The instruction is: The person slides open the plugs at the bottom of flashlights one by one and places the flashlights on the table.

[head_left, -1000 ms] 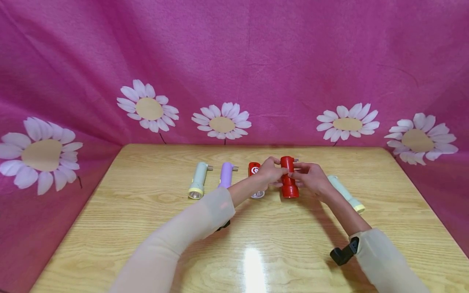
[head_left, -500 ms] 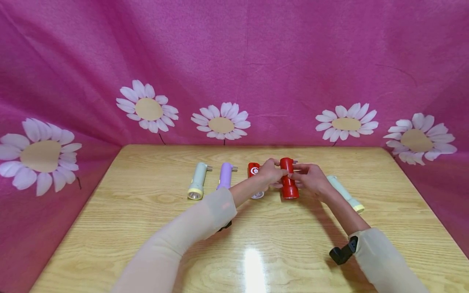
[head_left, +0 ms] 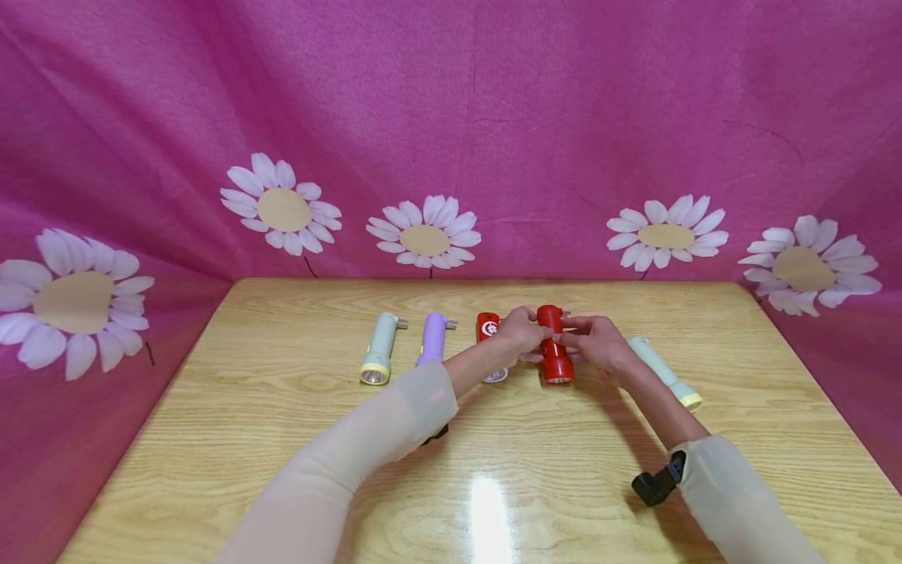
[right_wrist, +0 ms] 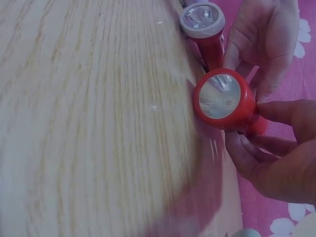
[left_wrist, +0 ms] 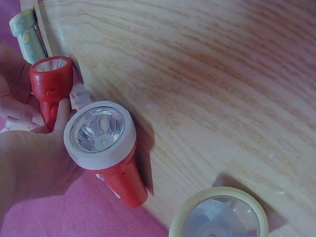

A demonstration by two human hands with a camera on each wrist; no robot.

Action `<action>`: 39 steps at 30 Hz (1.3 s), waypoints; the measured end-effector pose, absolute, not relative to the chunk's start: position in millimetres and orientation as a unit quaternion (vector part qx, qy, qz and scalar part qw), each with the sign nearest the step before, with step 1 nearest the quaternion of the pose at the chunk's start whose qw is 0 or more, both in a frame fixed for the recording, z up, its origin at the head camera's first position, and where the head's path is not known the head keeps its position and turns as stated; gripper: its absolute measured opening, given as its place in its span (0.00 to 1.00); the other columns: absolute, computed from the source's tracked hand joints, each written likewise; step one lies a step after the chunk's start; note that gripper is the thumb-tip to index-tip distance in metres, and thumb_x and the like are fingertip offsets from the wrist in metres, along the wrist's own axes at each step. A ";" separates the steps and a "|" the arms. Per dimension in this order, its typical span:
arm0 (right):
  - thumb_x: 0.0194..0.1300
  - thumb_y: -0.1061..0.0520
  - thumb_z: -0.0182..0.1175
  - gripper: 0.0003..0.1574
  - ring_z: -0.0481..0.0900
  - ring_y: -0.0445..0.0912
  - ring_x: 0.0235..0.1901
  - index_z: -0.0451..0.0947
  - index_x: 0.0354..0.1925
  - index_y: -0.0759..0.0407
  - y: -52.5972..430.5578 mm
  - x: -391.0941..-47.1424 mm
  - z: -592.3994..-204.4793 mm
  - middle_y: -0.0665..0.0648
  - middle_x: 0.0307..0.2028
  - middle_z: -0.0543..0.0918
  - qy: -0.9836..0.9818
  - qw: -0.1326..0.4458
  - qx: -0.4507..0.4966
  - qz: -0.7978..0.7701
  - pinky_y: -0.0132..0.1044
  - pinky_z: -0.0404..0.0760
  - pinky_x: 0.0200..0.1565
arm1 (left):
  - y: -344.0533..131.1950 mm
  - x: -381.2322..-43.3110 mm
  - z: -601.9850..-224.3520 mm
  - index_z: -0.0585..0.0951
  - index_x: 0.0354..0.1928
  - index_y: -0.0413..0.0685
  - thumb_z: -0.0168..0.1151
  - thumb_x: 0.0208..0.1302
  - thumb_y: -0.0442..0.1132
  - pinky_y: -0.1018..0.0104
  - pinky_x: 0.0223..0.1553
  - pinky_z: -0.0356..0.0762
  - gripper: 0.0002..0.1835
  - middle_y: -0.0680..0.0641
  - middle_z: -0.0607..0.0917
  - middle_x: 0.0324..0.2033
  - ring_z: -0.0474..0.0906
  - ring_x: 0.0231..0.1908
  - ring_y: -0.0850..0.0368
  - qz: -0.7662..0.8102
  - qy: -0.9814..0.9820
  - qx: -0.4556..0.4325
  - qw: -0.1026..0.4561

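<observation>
Both hands hold an all-red flashlight [head_left: 557, 362] toward the back of the table, its lens end facing the person and its plug prongs at the far end. My left hand [head_left: 520, 333] grips its barrel from the left, thumb on top. From the right, my right hand [head_left: 599, 342] pinches the same barrel with thumb and fingers. The right wrist view shows the clear lens of this flashlight [right_wrist: 219, 96] close over the wood. Just left of the left hand lies another red flashlight [head_left: 486, 325] with a white rim and a round white emblem, partly hidden by that hand.
A purple flashlight [head_left: 434, 337] and a mint one [head_left: 381, 345] with a yellow rim lie farther left, prongs pointing right. Another mint flashlight [head_left: 661, 368] lies slanted beside the right forearm. A pink flowered cloth [head_left: 535, 157] rises behind the wooden table [head_left: 564, 470].
The all-red flashlight has come down slightly toward the person, with both hands still holding it. The other flashlights stay where they were.
</observation>
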State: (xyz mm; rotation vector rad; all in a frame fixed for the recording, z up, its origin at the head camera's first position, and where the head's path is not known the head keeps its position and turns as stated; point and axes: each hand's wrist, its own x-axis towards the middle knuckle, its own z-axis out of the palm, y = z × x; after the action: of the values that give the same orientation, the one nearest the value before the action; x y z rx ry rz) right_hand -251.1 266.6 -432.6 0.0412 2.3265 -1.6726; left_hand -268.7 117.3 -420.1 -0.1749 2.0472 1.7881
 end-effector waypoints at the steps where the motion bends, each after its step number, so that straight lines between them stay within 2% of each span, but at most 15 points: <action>1: 0.74 0.65 0.54 0.32 0.83 0.54 0.44 0.58 0.69 0.79 267.0 -251.2 -433.4 0.79 0.60 0.70 0.801 0.138 0.013 -0.582 0.42 0.84 0.49 | 117.8 -268.6 -420.1 0.70 0.56 0.35 0.59 0.70 0.28 0.54 0.43 0.86 0.15 0.36 0.79 0.48 0.82 0.42 0.43 0.641 0.736 -0.065 0.207; 9: 0.75 0.65 0.52 0.30 0.84 0.53 0.44 0.59 0.68 0.79 268.1 -252.0 -436.1 0.79 0.60 0.71 0.797 0.142 0.011 -0.587 0.43 0.84 0.50 | 121.3 -269.0 -419.1 0.71 0.57 0.31 0.59 0.71 0.29 0.56 0.43 0.86 0.16 0.35 0.79 0.50 0.82 0.45 0.43 0.625 0.750 -0.070 0.204; 18: 0.75 0.64 0.52 0.31 0.83 0.53 0.46 0.59 0.69 0.78 267.6 -252.0 -433.5 0.78 0.62 0.69 0.804 0.145 0.025 -0.577 0.44 0.82 0.52 | 121.5 -271.1 -418.1 0.74 0.47 0.32 0.59 0.71 0.29 0.56 0.43 0.86 0.08 0.37 0.80 0.45 0.83 0.45 0.43 0.612 0.760 -0.068 0.208; 28: 0.76 0.63 0.52 0.30 0.81 0.57 0.50 0.60 0.69 0.77 267.9 -253.9 -436.8 0.77 0.63 0.68 0.799 0.148 0.033 -0.582 0.44 0.81 0.53 | 122.9 -272.7 -417.7 0.75 0.44 0.33 0.60 0.70 0.29 0.57 0.42 0.86 0.06 0.38 0.81 0.42 0.83 0.41 0.45 0.601 0.768 -0.073 0.210; 39: 0.76 0.65 0.51 0.29 0.83 0.52 0.45 0.60 0.67 0.80 268.6 -254.4 -441.5 0.78 0.62 0.70 0.793 0.143 0.029 -0.591 0.42 0.83 0.50 | 122.5 -273.9 -422.0 0.75 0.44 0.33 0.60 0.70 0.30 0.57 0.42 0.86 0.06 0.38 0.80 0.44 0.84 0.44 0.43 0.592 0.776 -0.065 0.207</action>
State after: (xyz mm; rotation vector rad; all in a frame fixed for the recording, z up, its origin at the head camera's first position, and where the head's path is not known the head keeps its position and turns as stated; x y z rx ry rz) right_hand -254.4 268.6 -441.5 0.0847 2.2865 -1.7056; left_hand -273.9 122.5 -422.0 -0.1806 2.1611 1.6497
